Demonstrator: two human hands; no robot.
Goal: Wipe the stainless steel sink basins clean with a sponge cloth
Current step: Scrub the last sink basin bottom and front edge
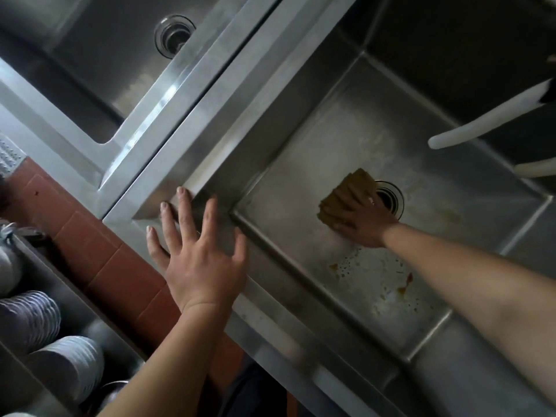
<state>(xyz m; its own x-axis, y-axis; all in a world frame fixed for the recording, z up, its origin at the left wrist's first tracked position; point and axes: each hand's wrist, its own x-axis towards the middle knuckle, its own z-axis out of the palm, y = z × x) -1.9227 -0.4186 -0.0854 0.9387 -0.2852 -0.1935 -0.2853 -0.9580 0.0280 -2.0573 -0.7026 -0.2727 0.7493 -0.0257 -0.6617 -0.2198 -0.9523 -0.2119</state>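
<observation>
Our right hand [359, 219] presses the brown sponge cloth [346, 192] flat-fingered on the stained sink basin [301, 182] floor beside its drain [389, 195], our left hand [195, 257] spread empty at the basin's near-left rim corner, red floor tiles [99, 245] below.

Head view, steeply down, tilted, close over sink basin [301, 164].

Dim, soft daylight; a bright glare streak runs along the sink rim [168, 94]. Far basin walls fall into shadow, and lower-left edges blur.
</observation>
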